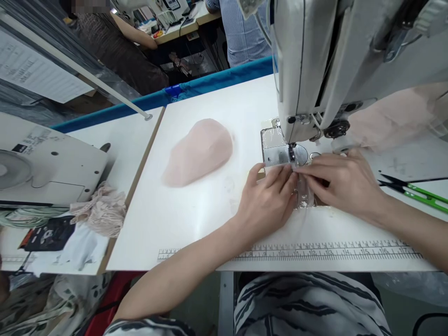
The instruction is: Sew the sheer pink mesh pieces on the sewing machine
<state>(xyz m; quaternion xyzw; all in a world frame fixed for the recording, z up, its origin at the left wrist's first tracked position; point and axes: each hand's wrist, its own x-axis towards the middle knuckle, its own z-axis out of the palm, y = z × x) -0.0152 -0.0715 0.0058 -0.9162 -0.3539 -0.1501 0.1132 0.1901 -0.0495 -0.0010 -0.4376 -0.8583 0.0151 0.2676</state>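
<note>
My left hand point(268, 198) and my right hand point(341, 179) meet at the needle plate point(276, 151) of a white sewing machine point(332, 60). Both press and pinch a thin, see-through strip of sheer fabric point(304, 196) that runs from under the presser foot toward me. The fingertips of both hands are close together, just in front of the needle. A pale pink molded pad point(199, 151) lies on the white table point(196, 210), to the left of my left hand and apart from it.
Green-handled thread snips point(416, 191) lie at the right of the table. A printed ruler point(315, 252) runs along the front edge. Pink fabric point(388, 121) is heaped behind the machine. A second machine point(45, 163) and lace scraps point(103, 210) sit left. Two people work beyond.
</note>
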